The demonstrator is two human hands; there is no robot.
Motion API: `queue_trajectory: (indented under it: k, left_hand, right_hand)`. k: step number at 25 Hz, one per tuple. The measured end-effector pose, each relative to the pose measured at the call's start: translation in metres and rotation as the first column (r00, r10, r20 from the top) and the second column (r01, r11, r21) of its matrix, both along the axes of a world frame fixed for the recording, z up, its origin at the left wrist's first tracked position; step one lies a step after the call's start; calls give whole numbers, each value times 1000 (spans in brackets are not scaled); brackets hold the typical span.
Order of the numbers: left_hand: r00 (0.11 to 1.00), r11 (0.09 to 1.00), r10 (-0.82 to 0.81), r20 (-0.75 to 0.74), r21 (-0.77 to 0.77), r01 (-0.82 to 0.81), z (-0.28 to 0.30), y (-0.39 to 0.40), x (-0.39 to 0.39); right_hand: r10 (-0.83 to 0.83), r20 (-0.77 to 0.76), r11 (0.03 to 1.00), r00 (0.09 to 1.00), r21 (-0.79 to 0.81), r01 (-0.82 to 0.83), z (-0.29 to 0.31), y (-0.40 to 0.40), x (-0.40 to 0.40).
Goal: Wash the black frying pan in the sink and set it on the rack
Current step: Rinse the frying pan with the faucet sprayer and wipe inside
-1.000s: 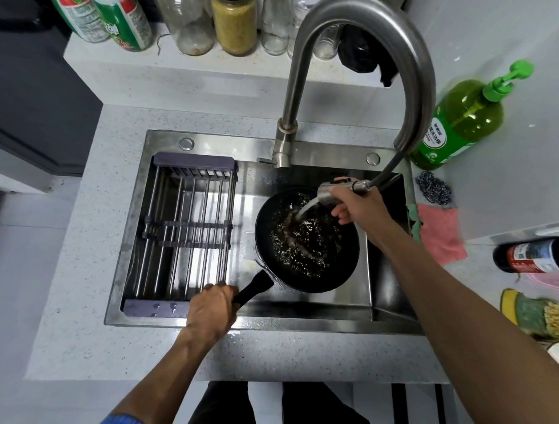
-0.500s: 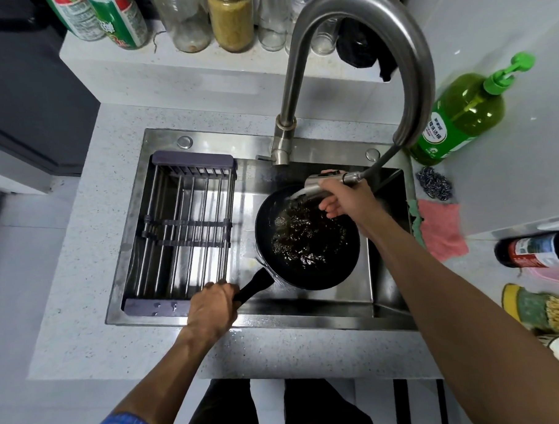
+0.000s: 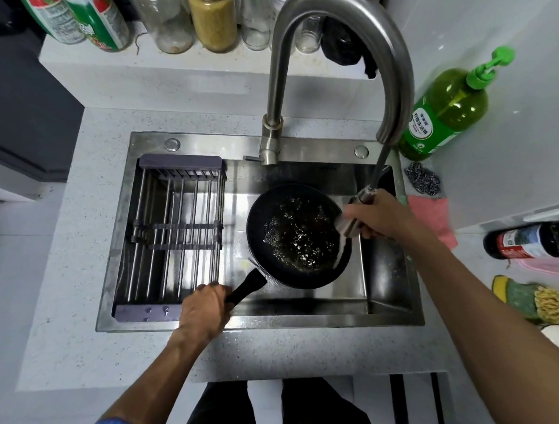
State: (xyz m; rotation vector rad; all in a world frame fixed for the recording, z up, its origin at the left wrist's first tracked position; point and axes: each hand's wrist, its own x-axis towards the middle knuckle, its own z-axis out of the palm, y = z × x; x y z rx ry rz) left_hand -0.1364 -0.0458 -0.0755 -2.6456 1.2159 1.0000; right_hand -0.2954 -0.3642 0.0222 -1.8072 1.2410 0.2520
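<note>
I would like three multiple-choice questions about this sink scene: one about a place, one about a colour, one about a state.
1. Where is the rack?
A. in the left part of the sink
B. on the shelf
C. on the floor

2. What colour is the soap bottle's pump?
A. red
B. green
C. white

3. What does the left hand do?
A. hangs idle
B. presses the counter
C. grips the pan handle

Key: 1 A, it spans the basin left of the frying pan; 2 B, bright green pump; 3 C, fingers curl round the handle.

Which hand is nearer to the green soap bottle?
Right. The right hand holds the sprayer head over the sink's right side, below the green soap bottle; the left hand grips the pan handle, far left.
</note>
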Motion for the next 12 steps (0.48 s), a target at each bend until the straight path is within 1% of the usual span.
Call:
queue_trajectory:
  k: [2,3,4,5,7,8,10,12]
  left_hand:
    - [1000,1000,-15,12,-11,15,2,-2,-1]
    - [1000,1000,-16,16,-12,16,3,-2,-2]
    - [1000,1000,-17,17,-13,17,4,-3,-2]
    - [1000,1000,-17,16,-16,17,6,-3,-2]
    - [1000,1000,-18,10,-23,18,8,-4,-2]
    - [1000,999,-20,10,-27,20,8,-4,-2]
    - [1000,999,-19,17,-30,19,7,-4,-2]
    - [1000,999,-20,23,-32,21,8,-4,-2]
  right_hand:
    - [16,55,1000,998,0,-16,-3,15,16]
    - [-13,94,1000,996,-10,14,-6,23,24]
    - [-82,142,996,986,-27,86,-9,30,29]
    - [-182,190,979,965,-55,195,-13,34,28]
    - [-376,236,892,896,-169,419,-15,36,19]
    - [-402,243,854,883,-247,457,-14,33,14]
    - [-336,240,839,911,-362,405,-5,26,10]
    - [-228,228,852,947,-425,307,12,19,17]
